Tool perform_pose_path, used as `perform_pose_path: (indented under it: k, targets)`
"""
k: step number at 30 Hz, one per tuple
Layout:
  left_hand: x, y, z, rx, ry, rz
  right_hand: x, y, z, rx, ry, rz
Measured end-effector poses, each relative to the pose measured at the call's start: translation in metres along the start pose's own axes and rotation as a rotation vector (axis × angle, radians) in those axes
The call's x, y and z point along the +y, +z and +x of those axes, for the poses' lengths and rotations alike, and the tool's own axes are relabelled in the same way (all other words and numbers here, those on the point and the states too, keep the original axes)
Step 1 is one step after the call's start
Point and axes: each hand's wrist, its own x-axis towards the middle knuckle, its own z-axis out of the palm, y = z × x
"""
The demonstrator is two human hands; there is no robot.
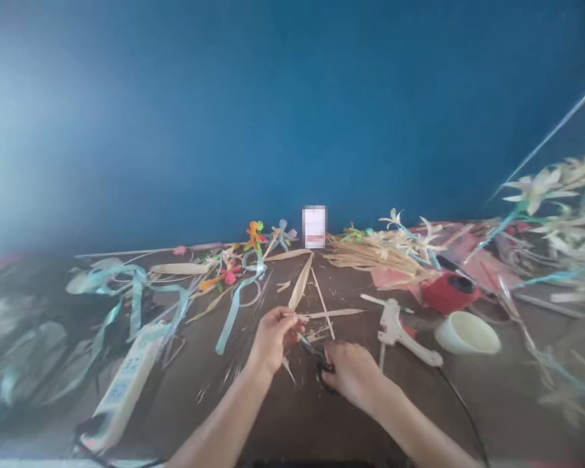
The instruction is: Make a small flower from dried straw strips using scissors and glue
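My left hand (273, 338) is closed in a pinch on a thin pale straw strip (329, 314) that runs to the right over the brown table (283, 422). My right hand (351, 374) grips black-handled scissors (316, 356), whose blades point up and left toward the left hand's fingertips. Short straw offcuts (288, 369) lie just under and between both hands. A longer straw leaf (301, 289) lies just beyond the left hand.
A white glue gun (394, 330) with a black cord lies right of my hands, beside a cream bowl (468, 333) and a red pot (448, 291). A white power strip (127, 383) sits at the left among pale blue ribbons (136, 292). Straw bundles (380, 255) and small coloured figures (254, 235) line the blue wall.
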Motion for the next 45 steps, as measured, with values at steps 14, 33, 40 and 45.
perform_pose_path:
  k: [14,33,40,45]
  targets:
    - [-0.003,0.008,-0.018,-0.014,-0.165,-0.251,0.020,-0.003,-0.008,-0.079,0.179,1.246]
    - [-0.014,0.020,-0.036,-0.212,-0.059,0.046,0.002,-0.018,0.010,0.339,0.001,1.416]
    - [-0.009,0.016,-0.023,-0.236,0.087,0.329,0.002,-0.028,0.013,0.268,-0.054,1.282]
    - [-0.008,0.014,-0.021,-0.217,0.130,0.444,0.005,-0.028,0.017,0.220,-0.102,1.255]
